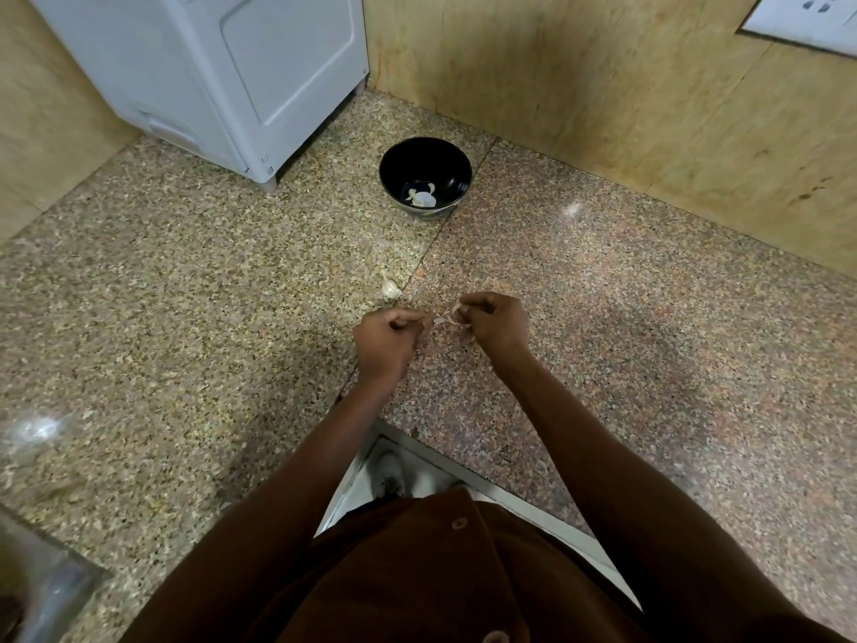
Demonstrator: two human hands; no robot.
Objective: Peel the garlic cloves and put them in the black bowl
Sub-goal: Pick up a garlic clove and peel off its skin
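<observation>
A black bowl (425, 178) stands on the granite counter (185, 294) near the back corner, with a few pale peeled cloves (423, 197) at its bottom. An unpeeled piece of garlic (389, 287) lies on the counter between the bowl and my hands. My right hand (494, 324) pinches a garlic clove (455, 312) whose papery skin hangs loose toward the left. Close beside it, my left hand (385, 342) has its fingers curled and pinches the end of that skin. Both hands hover just above the counter, well in front of the bowl.
A white appliance (222, 81) stands at the back left, close to the bowl. Beige stone walls (603, 95) close the corner behind and to the right. The counter's front edge forms a notch by my body (417, 447). A steel sink edge (41, 582) shows at the lower left.
</observation>
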